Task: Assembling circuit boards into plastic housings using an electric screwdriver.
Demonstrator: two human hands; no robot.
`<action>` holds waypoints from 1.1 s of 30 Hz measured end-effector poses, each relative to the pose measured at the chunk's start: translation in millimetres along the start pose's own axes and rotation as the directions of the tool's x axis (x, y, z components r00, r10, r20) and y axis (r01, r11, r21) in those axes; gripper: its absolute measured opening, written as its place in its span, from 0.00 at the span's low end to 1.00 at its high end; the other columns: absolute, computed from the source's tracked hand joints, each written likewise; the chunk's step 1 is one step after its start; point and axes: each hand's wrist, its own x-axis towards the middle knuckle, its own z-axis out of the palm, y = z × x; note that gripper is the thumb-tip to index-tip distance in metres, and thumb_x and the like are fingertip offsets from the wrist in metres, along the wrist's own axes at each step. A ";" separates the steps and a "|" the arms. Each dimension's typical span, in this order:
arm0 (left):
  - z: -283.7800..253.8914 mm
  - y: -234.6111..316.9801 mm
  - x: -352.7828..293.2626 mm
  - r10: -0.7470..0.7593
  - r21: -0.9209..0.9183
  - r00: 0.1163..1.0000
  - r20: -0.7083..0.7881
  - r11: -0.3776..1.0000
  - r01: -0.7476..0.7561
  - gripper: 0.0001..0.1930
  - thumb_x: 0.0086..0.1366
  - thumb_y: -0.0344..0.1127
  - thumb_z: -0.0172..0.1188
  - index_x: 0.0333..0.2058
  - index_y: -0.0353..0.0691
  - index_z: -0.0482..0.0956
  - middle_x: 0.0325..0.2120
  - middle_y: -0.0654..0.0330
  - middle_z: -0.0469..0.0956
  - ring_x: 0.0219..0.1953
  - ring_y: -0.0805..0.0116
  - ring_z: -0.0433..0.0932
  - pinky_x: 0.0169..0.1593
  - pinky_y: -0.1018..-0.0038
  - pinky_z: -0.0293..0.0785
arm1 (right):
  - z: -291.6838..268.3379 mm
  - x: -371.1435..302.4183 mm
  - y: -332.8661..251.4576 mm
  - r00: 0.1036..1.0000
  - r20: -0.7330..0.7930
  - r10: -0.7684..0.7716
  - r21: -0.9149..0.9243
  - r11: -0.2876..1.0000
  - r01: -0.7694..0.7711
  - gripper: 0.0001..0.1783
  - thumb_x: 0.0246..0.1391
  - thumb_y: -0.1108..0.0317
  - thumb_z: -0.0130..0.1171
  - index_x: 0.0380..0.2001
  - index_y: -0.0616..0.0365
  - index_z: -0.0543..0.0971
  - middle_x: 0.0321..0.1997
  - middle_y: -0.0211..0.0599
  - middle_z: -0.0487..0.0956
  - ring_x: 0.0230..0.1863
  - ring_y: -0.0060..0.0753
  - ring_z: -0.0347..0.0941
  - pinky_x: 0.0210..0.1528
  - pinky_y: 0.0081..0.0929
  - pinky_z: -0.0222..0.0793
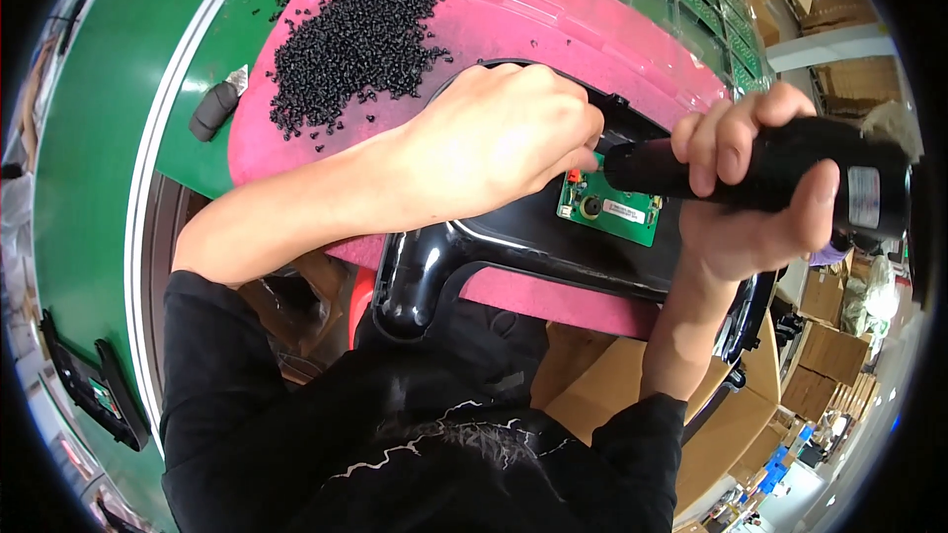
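My right hand [736, 232] grips a black electric screwdriver [652, 166], held sideways with its nose pointing left. That nose is just above a green circuit board [632, 229], which lies inside a glossy black plastic housing [420, 276]. Over the far-left corner of the board is my left hand [499, 138], fingers curled in and pressed together beside the screwdriver's tip. Whatever those fingers hold, if anything, is hidden, and so is the driver's bit. The board carries a round black part, a white label and a small orange-red part.
A heap of small black screws [346, 54] lies on the pink mat [494, 25], some spilled around it. Clear plastic trays [563, 5] with green boards stand behind. A dark wrapped lump [210, 111] and another black housing [94, 390] are at left; a cardboard box [726, 434] is at lower right.
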 end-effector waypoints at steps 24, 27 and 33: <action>-5.3 15.2 16.9 0.095 -0.412 0.980 0.177 0.911 -0.014 0.10 0.55 0.34 0.69 0.29 0.33 0.80 0.23 0.59 0.79 0.23 0.69 0.76 0.28 0.74 0.70 | -16.4 -25.7 -51.2 0.975 0.025 -0.220 0.312 0.928 0.202 0.25 0.43 0.48 0.66 0.36 0.52 0.68 0.21 0.23 0.71 0.17 0.17 0.66 0.26 0.18 0.61; 4.1 11.3 15.5 0.114 -0.513 0.969 0.220 0.859 0.015 0.10 0.60 0.34 0.64 0.33 0.32 0.79 0.27 0.57 0.80 0.27 0.64 0.77 0.33 0.71 0.72 | -13.3 -27.7 -49.0 0.969 -0.003 -0.248 0.321 0.917 0.236 0.25 0.44 0.49 0.65 0.36 0.53 0.68 0.21 0.23 0.70 0.16 0.17 0.66 0.26 0.18 0.61; -3.2 9.6 14.6 0.173 -0.547 0.933 0.315 0.837 0.030 0.09 0.64 0.31 0.58 0.37 0.30 0.78 0.31 0.53 0.80 0.34 0.59 0.79 0.42 0.69 0.75 | -11.9 -33.1 -40.1 0.964 0.085 -0.252 0.402 0.894 0.198 0.27 0.46 0.47 0.66 0.38 0.53 0.67 0.21 0.22 0.70 0.16 0.17 0.65 0.26 0.19 0.62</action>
